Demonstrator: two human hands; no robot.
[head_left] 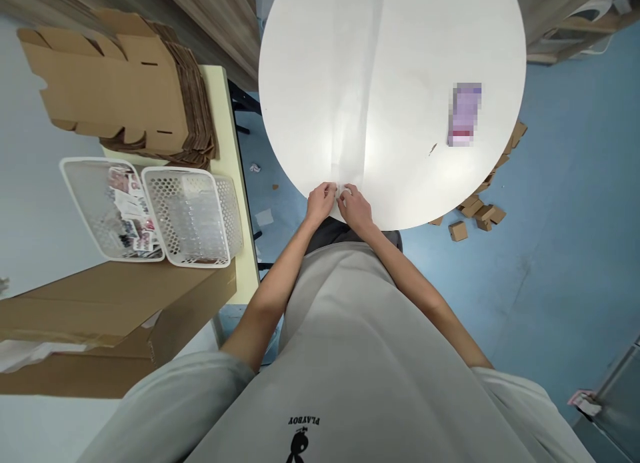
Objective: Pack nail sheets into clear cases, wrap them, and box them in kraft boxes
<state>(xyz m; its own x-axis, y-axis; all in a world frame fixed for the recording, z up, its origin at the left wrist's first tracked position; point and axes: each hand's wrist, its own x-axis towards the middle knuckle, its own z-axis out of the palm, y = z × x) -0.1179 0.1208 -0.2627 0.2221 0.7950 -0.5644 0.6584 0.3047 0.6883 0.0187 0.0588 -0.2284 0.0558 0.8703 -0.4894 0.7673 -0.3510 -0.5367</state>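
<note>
At the near edge of the round white table (420,176), my left hand (321,201) and my right hand (355,207) are close together with a narrow gap between them. Fingers on both hands are bent and pinched. A small, pale, see-through piece (341,190) shows between the fingertips, too small to name. Its outline blends into the white tabletop. A purple rectangular thing (465,115), blurred into squares, lies far to the right on the table. A small dark sliver or mark (433,148) is beside it.
On the left, a pale yellow table (246,276) bears stacked flat cardboard box blanks (125,89), a white basket of small packets (86,203) and another of clear plastic pieces (227,203). A large open carton (195,316) stands nearby. Several small brown boxes (458,231) lie on the floor at right.
</note>
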